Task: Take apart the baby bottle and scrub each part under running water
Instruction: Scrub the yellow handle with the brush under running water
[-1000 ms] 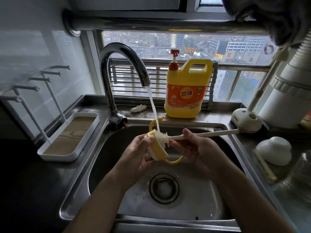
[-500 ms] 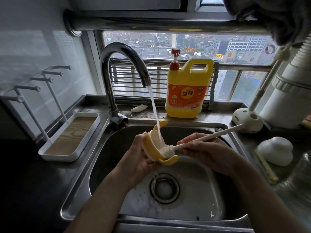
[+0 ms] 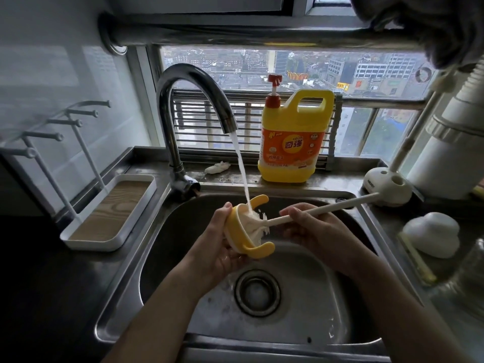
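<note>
Over the steel sink (image 3: 327, 305), my left hand (image 3: 217, 247) grips the yellow handled collar (image 3: 251, 247) of the baby bottle, its opening turned to the right. My right hand (image 3: 311, 229) holds the long cream handle of a bottle brush (image 3: 314, 212), and the white brush head sits inside the collar. Water from the chrome faucet (image 3: 183, 100) pours in a stream (image 3: 242, 171) onto the collar and brush head. The collar's two curved handles stick out above and below the brush.
A yellow dish soap jug (image 3: 293, 142) stands on the ledge behind the sink. A white drying rack with tray (image 3: 110, 213) is at the left. At the right sit a white brush stand (image 3: 387, 186), a white dome-shaped part (image 3: 432, 237) and a glass jar (image 3: 468, 271).
The collar has turned in my left hand, so its handles now point right. The brush head has gone from the rim into the collar's opening.
</note>
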